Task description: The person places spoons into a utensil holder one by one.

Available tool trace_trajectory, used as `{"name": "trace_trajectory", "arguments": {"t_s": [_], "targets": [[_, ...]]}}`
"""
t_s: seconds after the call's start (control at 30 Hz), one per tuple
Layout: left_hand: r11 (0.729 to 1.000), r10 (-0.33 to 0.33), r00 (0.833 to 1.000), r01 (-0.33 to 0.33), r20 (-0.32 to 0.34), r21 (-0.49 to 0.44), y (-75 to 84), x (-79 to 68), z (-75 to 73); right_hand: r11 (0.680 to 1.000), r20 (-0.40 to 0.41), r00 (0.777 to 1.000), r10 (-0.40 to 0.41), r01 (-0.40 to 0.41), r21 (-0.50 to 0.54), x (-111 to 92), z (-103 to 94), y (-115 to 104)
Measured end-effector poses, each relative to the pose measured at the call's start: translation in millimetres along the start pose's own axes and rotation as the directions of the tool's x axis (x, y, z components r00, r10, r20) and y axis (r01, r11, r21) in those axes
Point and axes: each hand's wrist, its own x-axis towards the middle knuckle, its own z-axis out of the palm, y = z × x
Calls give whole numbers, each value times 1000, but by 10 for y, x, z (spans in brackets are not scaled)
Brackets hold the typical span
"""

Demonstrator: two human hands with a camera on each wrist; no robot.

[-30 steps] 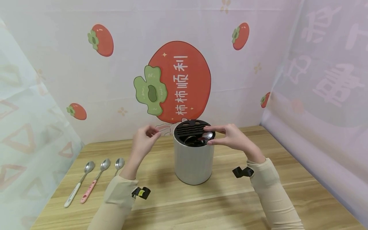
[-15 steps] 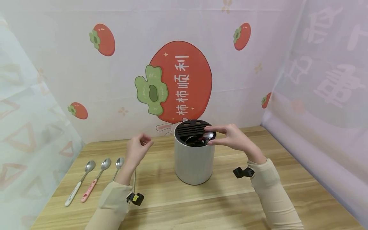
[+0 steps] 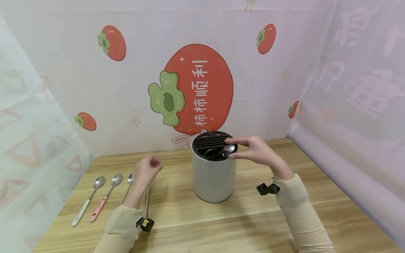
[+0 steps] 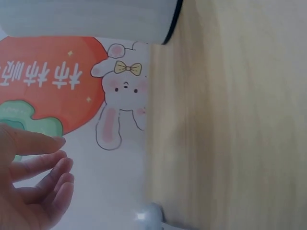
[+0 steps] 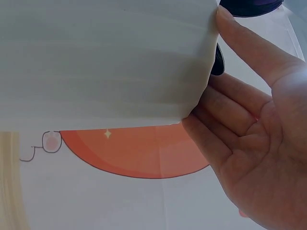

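Note:
A white cylindrical utensil holder (image 3: 213, 181) with a black slotted top (image 3: 209, 142) stands upright on the wooden table. Spoon bowls, one dark (image 3: 210, 153) and one shiny (image 3: 229, 149), show in the front opening of its top. My right hand (image 3: 257, 151) grips the holder's right rim, thumb toward the front and fingers toward the back; in the right wrist view the thumb (image 5: 249, 45) lies at the rim. Left of the holder, my left hand (image 3: 147, 174) hovers empty with loosely bent fingers, above a thin metal handle (image 3: 147, 200) partly hidden by the wrist.
Three spoons lie on the left of the table: a white-handled spoon (image 3: 84, 207), a pink-handled spoon (image 3: 102, 203) and one (image 3: 130, 179) partly covered by the left forearm. A persimmon-printed cloth (image 3: 202, 21) rises behind the table, with pale cloth at both sides.
My left hand has drawn away from the holder, moving left and toward me, and the thin metal handle beside its wrist has come into view. The right hand has stayed at the rim.

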Motion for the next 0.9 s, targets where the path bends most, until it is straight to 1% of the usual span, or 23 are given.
{"name": "trace_trajectory", "arguments": {"t_s": [0.1,0.3,0.4,0.53,0.63,0.8,0.9], "targets": [[999,-38,999,38,27,20,-61,-24,3,1000,-1,1000,-6,6,12,7,2,32],[996,-74,995,70,67,52,-155,-59,-2,1000,5,1000,0,0,6,2,-2,11],[994,-94,992,88,83,69,-195,-74,-5,1000,5,1000,15,-15,8,-16,-20,-90],[988,-129,986,119,106,97,-250,-95,-13,1000,8,1000,15,-15,17,-48,-58,-270],[985,-144,983,132,115,112,-299,-113,-21,1000,14,1000,13,-13,10,-59,-77,-338],[982,-150,981,133,123,137,-349,-141,-35,1000,17,1000,9,-9,13,-55,-79,-340],[981,-153,978,133,139,145,-364,-146,-40,1000,15,1000,12,-12,19,-56,-82,-339]]}}
